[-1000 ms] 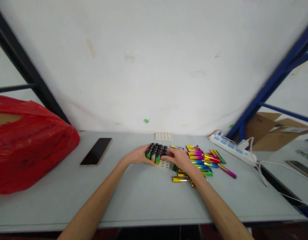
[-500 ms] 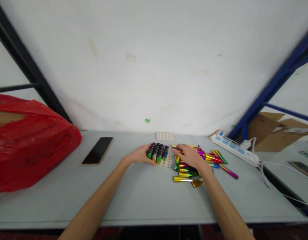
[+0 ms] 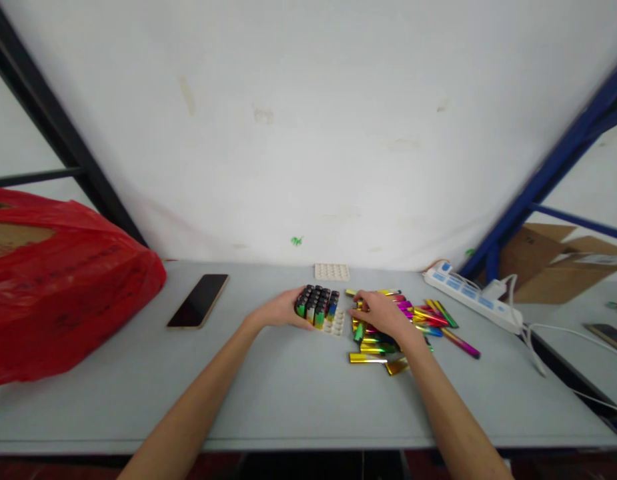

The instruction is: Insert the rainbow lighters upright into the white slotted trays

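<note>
Lighters [image 3: 319, 305] stand against left hand [image 3: 282, 311].

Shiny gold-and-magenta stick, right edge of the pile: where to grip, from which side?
I'd pinch the shiny gold-and-magenta stick across its long sides near the magenta end, from above and the right. It lies slim and flat; that end juts onto the grey tabletop, while its gold end points into the pile of shiny coloured sticks.

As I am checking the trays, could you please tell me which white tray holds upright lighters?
The nearer white tray, beside the left hand: black-topped lighters stand in part of it, whereas the farther white tray, near the wall, shows none.
</note>
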Demonstrator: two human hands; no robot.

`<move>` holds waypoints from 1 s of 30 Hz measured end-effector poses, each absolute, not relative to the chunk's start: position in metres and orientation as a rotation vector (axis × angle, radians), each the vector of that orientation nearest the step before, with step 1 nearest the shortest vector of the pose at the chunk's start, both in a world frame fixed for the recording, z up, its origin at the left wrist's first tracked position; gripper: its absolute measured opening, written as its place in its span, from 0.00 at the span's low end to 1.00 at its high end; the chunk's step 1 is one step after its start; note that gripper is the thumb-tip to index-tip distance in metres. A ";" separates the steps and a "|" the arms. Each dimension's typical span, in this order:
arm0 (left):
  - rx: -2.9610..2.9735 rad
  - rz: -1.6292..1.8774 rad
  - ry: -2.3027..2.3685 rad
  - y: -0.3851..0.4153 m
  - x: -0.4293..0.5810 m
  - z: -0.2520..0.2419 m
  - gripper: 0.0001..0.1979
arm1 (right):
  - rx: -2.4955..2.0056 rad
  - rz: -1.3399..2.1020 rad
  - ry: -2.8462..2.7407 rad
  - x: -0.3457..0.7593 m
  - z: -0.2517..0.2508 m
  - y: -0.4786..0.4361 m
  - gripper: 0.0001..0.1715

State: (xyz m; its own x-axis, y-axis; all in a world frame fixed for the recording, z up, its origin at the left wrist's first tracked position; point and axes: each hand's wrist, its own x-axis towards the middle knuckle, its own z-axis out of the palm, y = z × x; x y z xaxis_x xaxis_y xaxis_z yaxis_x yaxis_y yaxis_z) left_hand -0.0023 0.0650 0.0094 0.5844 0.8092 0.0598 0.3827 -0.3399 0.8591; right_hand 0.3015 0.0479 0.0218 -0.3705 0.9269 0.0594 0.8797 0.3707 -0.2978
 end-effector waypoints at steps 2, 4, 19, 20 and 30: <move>1.953 0.626 0.951 0.065 -0.002 0.010 0.44 | -1.584 0.320 -2.382 0.303 0.021 0.049 0.16; 1.959 0.630 0.951 0.065 -0.002 0.010 0.44 | -1.517 0.362 -2.371 0.306 0.023 0.050 0.16; 1.946 0.634 0.961 0.063 -0.002 0.011 0.45 | -1.270 0.696 -2.579 0.313 0.037 0.037 0.30; 1.938 0.636 0.958 0.063 -0.001 0.012 0.44 | -1.257 0.683 -2.575 0.313 0.036 0.038 0.28; 1.926 0.628 0.944 0.063 -0.001 0.012 0.44 | -1.221 0.565 -2.356 0.311 0.044 0.038 0.25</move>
